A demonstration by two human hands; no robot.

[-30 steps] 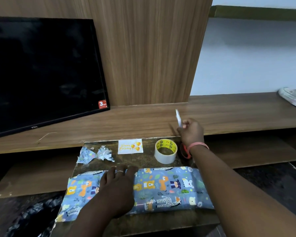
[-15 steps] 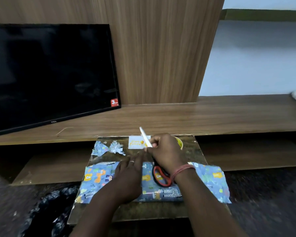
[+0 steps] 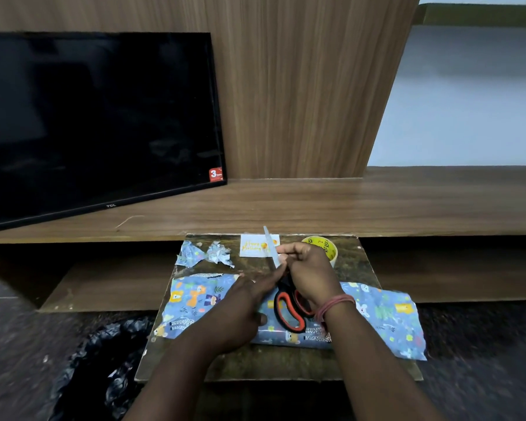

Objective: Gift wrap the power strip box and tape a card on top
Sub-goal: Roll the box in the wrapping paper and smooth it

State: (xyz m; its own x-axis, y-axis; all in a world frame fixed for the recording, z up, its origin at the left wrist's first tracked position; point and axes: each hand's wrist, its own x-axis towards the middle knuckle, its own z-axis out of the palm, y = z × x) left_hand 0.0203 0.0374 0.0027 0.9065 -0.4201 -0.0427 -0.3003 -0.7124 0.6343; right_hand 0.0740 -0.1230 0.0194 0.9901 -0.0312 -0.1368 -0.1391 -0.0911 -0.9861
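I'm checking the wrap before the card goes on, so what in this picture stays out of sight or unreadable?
Head view, the only one:
- Middle of the wrapped box: covered by the left hand and right hand, so any seam or tape there is hidden.
- Tape roll: partly behind the right hand; its loose end is unseen.
- Card: lettering too small, crossed by the scissors blade.

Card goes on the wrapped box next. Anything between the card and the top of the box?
Yes: both hands. The right hand holding the scissors and the left hand lie between the card and over the wrapped box.
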